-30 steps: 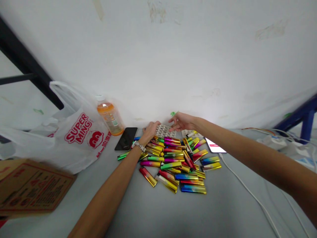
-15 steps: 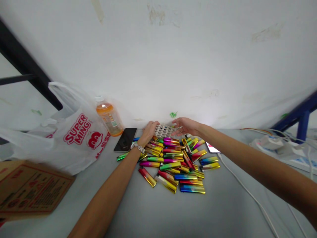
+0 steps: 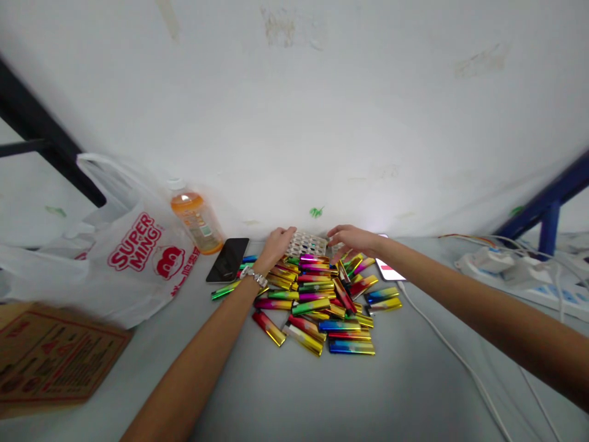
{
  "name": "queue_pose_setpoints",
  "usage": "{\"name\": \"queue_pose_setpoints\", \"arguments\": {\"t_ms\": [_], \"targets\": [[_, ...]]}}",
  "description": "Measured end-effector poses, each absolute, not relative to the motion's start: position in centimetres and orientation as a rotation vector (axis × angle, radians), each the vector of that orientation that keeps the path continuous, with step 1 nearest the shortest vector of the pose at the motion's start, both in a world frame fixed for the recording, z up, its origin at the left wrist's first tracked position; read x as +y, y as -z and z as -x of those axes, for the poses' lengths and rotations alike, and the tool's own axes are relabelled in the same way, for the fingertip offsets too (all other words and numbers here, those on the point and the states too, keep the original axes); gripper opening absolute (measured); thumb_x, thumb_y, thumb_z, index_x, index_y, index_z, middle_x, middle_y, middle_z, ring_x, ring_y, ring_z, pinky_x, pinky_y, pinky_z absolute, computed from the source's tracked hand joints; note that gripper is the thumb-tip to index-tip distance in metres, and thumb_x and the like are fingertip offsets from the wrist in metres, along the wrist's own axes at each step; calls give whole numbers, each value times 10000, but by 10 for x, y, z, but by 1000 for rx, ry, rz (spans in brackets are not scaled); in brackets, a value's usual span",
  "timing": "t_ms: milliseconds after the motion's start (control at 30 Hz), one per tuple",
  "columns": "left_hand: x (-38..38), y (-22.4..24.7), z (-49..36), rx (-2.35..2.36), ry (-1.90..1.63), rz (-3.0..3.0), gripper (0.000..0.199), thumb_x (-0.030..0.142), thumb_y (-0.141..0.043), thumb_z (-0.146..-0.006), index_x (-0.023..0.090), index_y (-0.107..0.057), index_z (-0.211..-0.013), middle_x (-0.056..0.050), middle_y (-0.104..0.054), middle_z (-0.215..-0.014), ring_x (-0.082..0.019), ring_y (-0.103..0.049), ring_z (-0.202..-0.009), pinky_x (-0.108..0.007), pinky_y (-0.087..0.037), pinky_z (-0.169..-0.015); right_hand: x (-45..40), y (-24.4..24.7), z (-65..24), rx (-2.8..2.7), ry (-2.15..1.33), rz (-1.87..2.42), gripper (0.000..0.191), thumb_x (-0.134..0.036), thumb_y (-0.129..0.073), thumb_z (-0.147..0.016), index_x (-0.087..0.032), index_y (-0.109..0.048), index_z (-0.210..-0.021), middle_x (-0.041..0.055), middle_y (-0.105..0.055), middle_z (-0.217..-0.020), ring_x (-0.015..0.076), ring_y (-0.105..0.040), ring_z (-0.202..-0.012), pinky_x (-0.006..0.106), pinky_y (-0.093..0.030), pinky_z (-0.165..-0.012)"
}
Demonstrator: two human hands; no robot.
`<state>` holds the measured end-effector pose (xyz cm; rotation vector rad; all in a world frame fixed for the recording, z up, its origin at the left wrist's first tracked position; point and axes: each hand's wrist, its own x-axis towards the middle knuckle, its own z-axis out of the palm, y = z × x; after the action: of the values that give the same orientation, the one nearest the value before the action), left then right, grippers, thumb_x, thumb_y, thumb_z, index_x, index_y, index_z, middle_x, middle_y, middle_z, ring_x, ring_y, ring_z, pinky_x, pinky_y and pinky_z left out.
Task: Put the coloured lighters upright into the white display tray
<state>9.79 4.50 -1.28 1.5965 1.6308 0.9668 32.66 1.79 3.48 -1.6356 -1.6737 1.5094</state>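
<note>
A pale tray with rows of holes [image 3: 307,244] stands against the wall, behind a heap of shiny multicoloured lighters [image 3: 315,286] on the grey table. My left hand [image 3: 277,243] is closed on the tray's left end, a bracelet on its wrist. At the tray's right end is my right hand [image 3: 348,240], its fingers bent and pointing left over the back of the heap. Whether those fingers hold a lighter is too small to tell.
Left of the heap lie a black phone [image 3: 228,259], an orange drink bottle [image 3: 197,221], a white plastic bag [image 3: 138,252] and a cardboard box [image 3: 59,356]. On the right are a lit phone [image 3: 390,270], a white cable [image 3: 453,354] and a power strip [image 3: 519,276].
The camera view has shifted slightly. My right hand's fingers have bent down from their more spread pose. My left hand stays at the tray's left end.
</note>
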Motion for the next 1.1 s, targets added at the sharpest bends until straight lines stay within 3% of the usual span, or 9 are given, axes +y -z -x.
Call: {"name": "queue_pose_setpoints", "arguments": {"t_ms": [167, 333, 700, 1100], "targets": [[49, 29, -91, 1609, -1042, -1560, 302, 457, -546, -873, 176, -629, -802, -69, -701, -777, -249, -654, -844, -340, -497, -797, 37, -29, -312, -2311, -938, 1852, 454, -150, -633, -781, -130, -669, -1233, 153, -750, -1110, 215, -741, -691, 296, -561, -610], [54, 36, -85, 1510, -1096, -1492, 300, 464, -587, -867, 174, -620, -797, -46, -686, -719, -225, -648, -747, -330, -512, -746, 52, -18, -302, -2559, -405, 1929, 350, -331, -714, -771, -188, -779, -1083, 114, -766, -1094, 274, -724, -950, 316, -549, -767], [64, 33, -71, 1428, -1303, -1443, 306, 481, -580, -902, 180, -593, -846, -52, -694, -807, -210, -644, -791, -328, -518, -788, 46, -28, -326, -2670, -174, 1800, 313, -439, -712, -777, -238, -761, -1011, 62, -767, -1019, 245, -696, -901, 301, -471, -703], [61, 29, -107, 1613, -1264, -1625, 220, 342, -468, -1000, 218, -477, -820, -33, -611, -816, -210, -593, -858, -329, -455, -888, -16, -30, -369, -2604, 47, 1671, 218, -371, -566, -913, -248, -675, -1056, 20, -767, -965, 205, -683, -823, 276, -364, -645]]}}
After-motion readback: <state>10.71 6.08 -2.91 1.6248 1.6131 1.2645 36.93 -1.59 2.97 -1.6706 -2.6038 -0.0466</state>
